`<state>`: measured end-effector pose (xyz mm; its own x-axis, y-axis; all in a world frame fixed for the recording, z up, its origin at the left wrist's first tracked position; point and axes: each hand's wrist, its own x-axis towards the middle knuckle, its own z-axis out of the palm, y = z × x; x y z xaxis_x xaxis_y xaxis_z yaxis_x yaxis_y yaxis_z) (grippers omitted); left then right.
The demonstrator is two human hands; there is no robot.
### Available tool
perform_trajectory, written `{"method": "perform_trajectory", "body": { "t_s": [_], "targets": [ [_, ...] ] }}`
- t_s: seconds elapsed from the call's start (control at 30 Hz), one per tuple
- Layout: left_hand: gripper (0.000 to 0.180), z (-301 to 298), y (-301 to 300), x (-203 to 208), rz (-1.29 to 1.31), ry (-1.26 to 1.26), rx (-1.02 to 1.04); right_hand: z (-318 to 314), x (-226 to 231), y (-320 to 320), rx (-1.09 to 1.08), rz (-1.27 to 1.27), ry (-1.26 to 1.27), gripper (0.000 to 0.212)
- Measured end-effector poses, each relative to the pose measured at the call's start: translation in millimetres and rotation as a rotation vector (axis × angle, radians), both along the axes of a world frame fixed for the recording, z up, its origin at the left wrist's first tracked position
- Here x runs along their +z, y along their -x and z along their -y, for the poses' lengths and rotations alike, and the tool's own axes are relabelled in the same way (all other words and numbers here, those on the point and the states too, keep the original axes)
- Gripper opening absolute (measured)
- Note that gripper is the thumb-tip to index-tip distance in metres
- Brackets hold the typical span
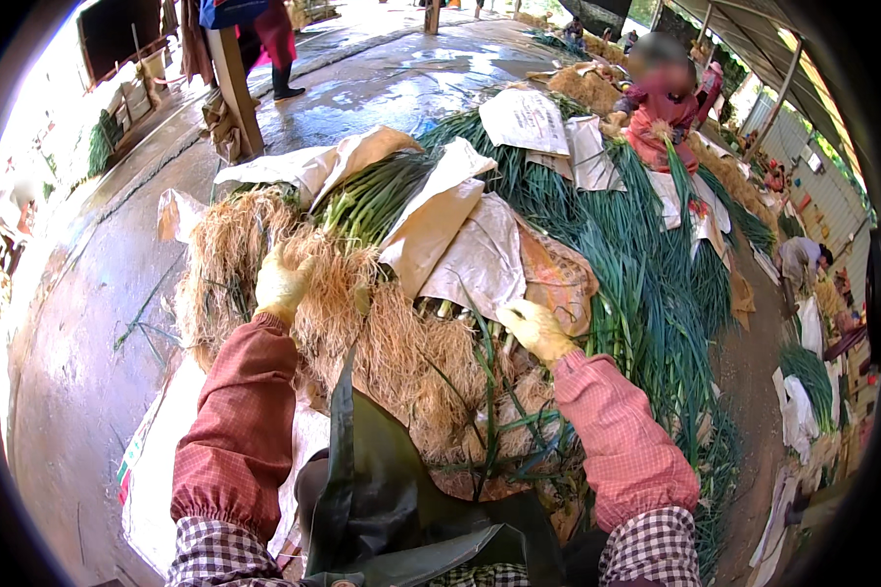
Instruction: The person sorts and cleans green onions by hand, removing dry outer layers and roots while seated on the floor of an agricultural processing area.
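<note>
My left hand [282, 285], in a pale yellow glove, is at the brown roots [347, 328] on the left of the heap. Its thumb and fingers stand apart, with nothing seen between them. My right hand [536, 329], gloved alike, is at the lower edge of a whitish sack [475, 259], just above some white stem ends. Its fingers are curled in, and whatever they may grip is hidden. Long-rooted spring onions lie heaped before me, their green leaves [622, 249] spreading right. Sacks partly cover the bundles.
A dark green apron [392, 479] covers my lap beside a white sheet [166, 470]. Wet concrete floor [88, 362] lies left of the heap. A wooden post [237, 93] rises behind it. A person in red [661, 122] sits at the far right, with other people beyond.
</note>
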<state>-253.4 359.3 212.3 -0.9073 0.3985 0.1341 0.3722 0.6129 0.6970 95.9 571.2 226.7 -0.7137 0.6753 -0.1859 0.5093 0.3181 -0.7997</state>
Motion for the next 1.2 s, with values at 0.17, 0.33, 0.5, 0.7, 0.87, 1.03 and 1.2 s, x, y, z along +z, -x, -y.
{"method": "perform_trajectory", "body": {
  "t_s": [0.17,0.33,0.5,0.7,0.87,1.03,1.2],
  "targets": [
    [0.103,-13,33,-79,0.486,-0.403,0.009,-37,-26,124,-0.063,-0.051,0.064,0.058],
    [0.095,-34,-9,-72,0.387,-0.401,0.201,-59,-10,206,-0.305,0.072,0.030,0.081],
    [0.084,-41,-27,-52,0.653,-0.907,0.091,-70,-12,241,-0.439,0.006,0.273,0.067],
    [0.064,-53,-47,-32,0.735,-1.054,-0.056,-60,-13,217,-0.303,-0.156,0.302,0.037],
    [0.048,-71,-111,-13,0.791,-1.062,-0.290,-71,9,162,-0.418,-0.411,0.342,0.026],
    [0.033,-58,-191,11,0.694,-0.913,-0.575,-87,40,74,-0.434,-0.753,0.510,0.018],
    [0.024,-4,-163,74,0.438,-0.226,-1.133,-119,-1,-50,-0.856,-0.745,0.444,0.022]
  ]
}}
